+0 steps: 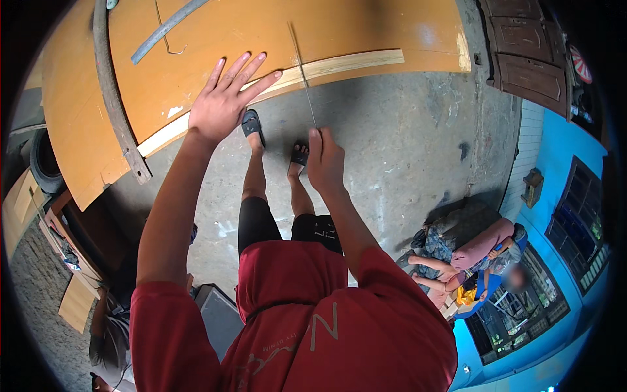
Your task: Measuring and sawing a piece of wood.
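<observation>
A long pale wooden strip (353, 63) lies along the near edge of an orange tabletop (228, 39). My left hand (221, 101) is laid flat over the strip with its fingers spread. To the right, my right hand (325, 160) is closed around the near end of what looks like a handsaw (303, 75). Its thin blade is seen edge-on and crosses the strip to the right of my left fingertips. The handle is hidden inside my fist. Whether the teeth are sunk into the wood I cannot tell.
A weathered wooden bar (114, 91) lies across the table's left side, with a curved grey strip (166, 31) beyond. A tyre (46, 160) stands at left, dark wooden panels (532, 59) at far right. People sit at lower right; another person (108, 346) is at lower left.
</observation>
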`<state>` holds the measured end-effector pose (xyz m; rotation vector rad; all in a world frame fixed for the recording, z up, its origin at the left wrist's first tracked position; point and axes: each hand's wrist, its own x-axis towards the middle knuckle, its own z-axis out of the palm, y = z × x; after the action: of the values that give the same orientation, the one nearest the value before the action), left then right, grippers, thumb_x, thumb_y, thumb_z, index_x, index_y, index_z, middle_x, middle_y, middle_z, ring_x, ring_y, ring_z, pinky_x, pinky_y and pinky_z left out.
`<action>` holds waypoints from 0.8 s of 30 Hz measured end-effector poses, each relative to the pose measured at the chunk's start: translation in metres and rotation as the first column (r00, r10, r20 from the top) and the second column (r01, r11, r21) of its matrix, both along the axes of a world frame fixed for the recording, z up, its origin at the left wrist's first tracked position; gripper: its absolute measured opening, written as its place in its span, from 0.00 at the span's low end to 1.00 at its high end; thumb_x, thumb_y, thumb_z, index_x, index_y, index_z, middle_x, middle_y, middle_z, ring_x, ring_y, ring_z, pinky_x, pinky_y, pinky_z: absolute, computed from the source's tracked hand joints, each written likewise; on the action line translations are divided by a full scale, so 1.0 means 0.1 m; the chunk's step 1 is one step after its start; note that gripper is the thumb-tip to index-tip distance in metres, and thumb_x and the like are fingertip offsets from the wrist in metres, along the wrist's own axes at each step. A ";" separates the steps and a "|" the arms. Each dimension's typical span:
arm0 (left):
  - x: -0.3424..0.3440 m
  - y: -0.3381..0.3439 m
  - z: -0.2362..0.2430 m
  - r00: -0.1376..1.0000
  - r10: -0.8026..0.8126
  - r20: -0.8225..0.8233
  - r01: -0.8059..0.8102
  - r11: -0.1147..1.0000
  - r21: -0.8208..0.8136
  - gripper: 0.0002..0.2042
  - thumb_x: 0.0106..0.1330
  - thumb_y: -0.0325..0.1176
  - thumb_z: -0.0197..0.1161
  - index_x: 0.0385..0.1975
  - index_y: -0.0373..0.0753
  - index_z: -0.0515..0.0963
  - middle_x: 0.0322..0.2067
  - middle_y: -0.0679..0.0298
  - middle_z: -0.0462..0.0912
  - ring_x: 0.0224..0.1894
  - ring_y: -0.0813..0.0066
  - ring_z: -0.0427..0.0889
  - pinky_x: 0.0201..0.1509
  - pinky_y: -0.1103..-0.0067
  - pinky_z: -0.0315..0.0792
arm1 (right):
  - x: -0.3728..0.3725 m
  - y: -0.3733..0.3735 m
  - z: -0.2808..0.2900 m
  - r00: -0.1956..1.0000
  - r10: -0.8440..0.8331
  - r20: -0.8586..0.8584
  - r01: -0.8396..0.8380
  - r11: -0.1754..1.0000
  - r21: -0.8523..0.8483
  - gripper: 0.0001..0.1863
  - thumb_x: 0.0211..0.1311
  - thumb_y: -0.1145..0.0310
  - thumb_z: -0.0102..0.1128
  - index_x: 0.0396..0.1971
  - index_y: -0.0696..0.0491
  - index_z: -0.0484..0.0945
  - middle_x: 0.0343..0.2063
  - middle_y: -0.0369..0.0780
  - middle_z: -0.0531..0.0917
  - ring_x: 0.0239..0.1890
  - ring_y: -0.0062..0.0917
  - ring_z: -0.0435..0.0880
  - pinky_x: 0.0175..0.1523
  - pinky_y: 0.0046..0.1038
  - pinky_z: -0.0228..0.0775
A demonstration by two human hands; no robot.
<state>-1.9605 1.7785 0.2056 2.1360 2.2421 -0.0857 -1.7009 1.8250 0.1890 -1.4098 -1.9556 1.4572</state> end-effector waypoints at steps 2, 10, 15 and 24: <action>0.00 -0.02 0.00 1.000 0.001 0.022 -0.001 1.000 -0.002 0.48 0.62 0.28 0.67 0.81 0.75 0.55 0.82 0.77 0.56 0.82 0.70 0.58 0.86 0.60 0.55 | 0.08 -0.07 0.07 1.000 -0.013 -0.003 0.013 1.000 -0.010 0.18 0.85 0.59 0.49 0.36 0.57 0.74 0.22 0.50 0.79 0.24 0.48 0.81 0.30 0.40 0.69; 0.00 -0.02 -0.01 1.000 -0.004 0.021 0.004 1.000 0.003 0.47 0.65 0.28 0.66 0.81 0.76 0.54 0.83 0.78 0.54 0.83 0.71 0.57 0.86 0.59 0.55 | -0.16 0.16 -0.01 0.999 0.041 -0.020 -0.041 0.999 0.022 0.16 0.84 0.59 0.50 0.39 0.56 0.75 0.25 0.54 0.82 0.32 0.59 0.85 0.33 0.49 0.74; 0.01 -0.01 0.00 1.000 -0.018 -0.019 0.018 1.000 -0.010 0.46 0.65 0.28 0.64 0.81 0.75 0.56 0.82 0.77 0.55 0.82 0.71 0.58 0.85 0.59 0.56 | 0.03 0.00 0.03 1.000 -0.011 0.014 0.010 0.999 0.036 0.17 0.84 0.59 0.50 0.37 0.57 0.76 0.23 0.52 0.79 0.26 0.54 0.81 0.31 0.42 0.70; 0.01 -0.03 -0.01 1.000 -0.009 -0.013 0.009 1.000 0.007 0.45 0.66 0.26 0.62 0.80 0.76 0.57 0.82 0.77 0.56 0.82 0.72 0.58 0.84 0.58 0.57 | 0.01 0.01 0.18 0.999 -0.024 0.022 0.026 0.989 -0.145 0.18 0.84 0.59 0.50 0.35 0.58 0.74 0.23 0.52 0.78 0.27 0.54 0.80 0.31 0.42 0.67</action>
<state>-1.9593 1.7751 0.2048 2.1557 2.2434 -0.0922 -1.7003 1.8260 0.2069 -1.5091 -1.8694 1.6082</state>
